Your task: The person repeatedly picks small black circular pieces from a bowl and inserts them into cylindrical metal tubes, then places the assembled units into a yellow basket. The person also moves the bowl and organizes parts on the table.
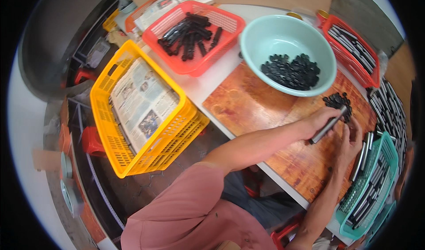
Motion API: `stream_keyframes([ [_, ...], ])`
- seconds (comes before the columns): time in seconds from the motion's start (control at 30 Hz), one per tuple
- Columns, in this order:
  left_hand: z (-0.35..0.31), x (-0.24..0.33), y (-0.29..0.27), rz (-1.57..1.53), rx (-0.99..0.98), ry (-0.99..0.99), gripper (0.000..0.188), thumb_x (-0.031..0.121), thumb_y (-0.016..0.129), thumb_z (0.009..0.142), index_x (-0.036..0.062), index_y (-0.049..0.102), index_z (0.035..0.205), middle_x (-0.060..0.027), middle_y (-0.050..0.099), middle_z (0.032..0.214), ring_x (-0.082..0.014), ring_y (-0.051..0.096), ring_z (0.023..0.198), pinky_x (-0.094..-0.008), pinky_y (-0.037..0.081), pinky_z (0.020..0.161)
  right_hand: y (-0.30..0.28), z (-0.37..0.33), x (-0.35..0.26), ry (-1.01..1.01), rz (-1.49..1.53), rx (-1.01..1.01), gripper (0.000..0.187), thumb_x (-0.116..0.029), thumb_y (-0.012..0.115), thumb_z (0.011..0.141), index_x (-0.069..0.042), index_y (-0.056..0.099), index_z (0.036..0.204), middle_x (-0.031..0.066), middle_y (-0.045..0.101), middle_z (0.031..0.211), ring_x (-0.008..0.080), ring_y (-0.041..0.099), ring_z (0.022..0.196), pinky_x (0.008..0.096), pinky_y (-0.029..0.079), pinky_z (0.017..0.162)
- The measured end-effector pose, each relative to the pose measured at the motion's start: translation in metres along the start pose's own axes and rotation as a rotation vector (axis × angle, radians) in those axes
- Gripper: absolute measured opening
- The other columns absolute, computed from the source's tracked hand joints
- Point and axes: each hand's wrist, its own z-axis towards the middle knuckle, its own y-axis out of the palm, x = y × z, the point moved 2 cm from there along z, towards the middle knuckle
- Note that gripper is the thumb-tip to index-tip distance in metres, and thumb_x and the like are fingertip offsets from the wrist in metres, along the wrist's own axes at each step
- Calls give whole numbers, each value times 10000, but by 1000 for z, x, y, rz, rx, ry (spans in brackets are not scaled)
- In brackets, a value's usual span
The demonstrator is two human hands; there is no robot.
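Note:
My left hand (319, 120) is wrapped round a short grey metal tube (330, 125) with a dark lower end, held at a slant over the wooden board. Beside its upper end lies a small heap of black plastic caps (336, 100). My right hand (352, 140) is just right of the tube, close to the heap's near edge, with its fingers bent together. What its fingertips pinch, if anything, is too small to make out. Beyond the heap stands a pale green basin (250, 64) holding many more black caps.
On the right are a green basket (347, 205) of tubes, stacked tubes (389, 106) and a red basket (374, 79) of tubes. A red basket (195, 68) with black pieces stands far left of the basin. Nearer, a yellow crate (177, 135) holds newspaper (144, 101). The wooden board (283, 159) covers the table.

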Motion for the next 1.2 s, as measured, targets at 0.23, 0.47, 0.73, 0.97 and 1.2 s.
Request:
stream_keyframes([
  [0.23,-7,8,1,-88,-63,-88,265,307,544,1037,85,635,1150,-31,669,867,-133,633,705,-276,528,629,7,1,-26,-69,-128,-24,288,-15,660,919,-42,673,1205,45,615,1004,114,580,873,249,480,765],
  [0.47,-15,13,3,28,-15,-97,323,320,519,1054,33,601,1179,-53,645,847,-177,660,694,-306,545,621,11,3,-35,-96,-12,12,236,-21,717,879,-9,697,1113,46,604,856,92,556,667,253,448,590],
  [0.73,-17,12,10,214,-24,-18,329,340,525,1066,34,586,1169,-32,622,799,-99,596,572,-219,480,470,9,3,-32,-38,58,17,243,-44,726,879,-1,698,1116,36,620,867,72,535,646,241,437,571],
  [0.97,-21,10,17,485,-65,-46,266,301,541,1062,42,579,1110,-23,615,799,-77,574,569,-229,446,470,10,8,-18,145,306,-34,237,-163,721,924,19,707,1076,19,642,863,79,563,741,260,458,659],
  [1.2,-24,6,23,535,-152,4,259,259,505,1076,35,566,1189,-34,637,883,-93,590,650,-242,492,590,-3,10,-15,246,337,-128,263,-234,753,911,17,717,981,38,657,830,87,577,755,262,471,676],
])
